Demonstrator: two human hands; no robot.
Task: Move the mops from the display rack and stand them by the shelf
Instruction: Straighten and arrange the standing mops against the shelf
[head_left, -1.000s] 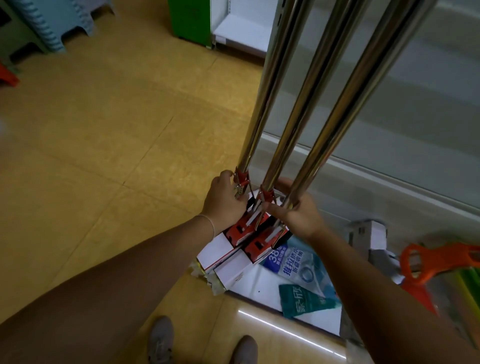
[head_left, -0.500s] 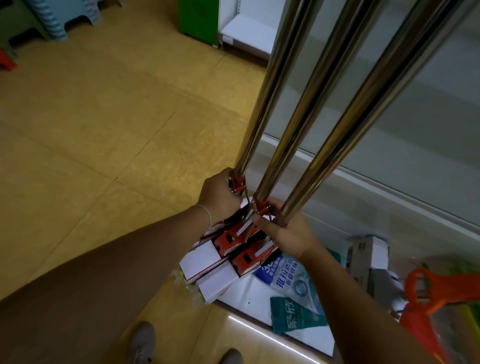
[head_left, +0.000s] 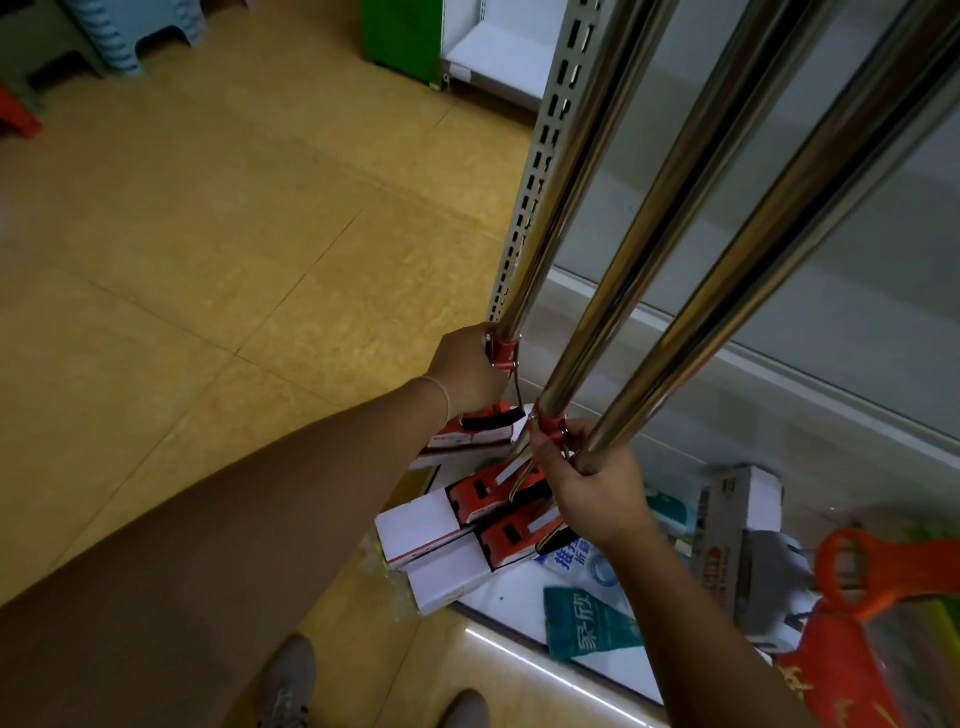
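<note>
Fingers (head_left: 563, 457) of both hands curl tight round the mops (head_left: 644, 249) (low, near red collars).

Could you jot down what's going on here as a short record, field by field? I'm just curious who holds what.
Place: shop aisle, yellow tiled floor, beside a white shelf
Mops: three with shiny metal poles, heads in red and white packaging
Left hand: grip round the left pole, near its red collar
Right hand: grip round the middle pole and right pole together
Mop heads: low by the shelf's base; contact with the floor unclear
Nearby: orange plastic handle, teal packet
</note>
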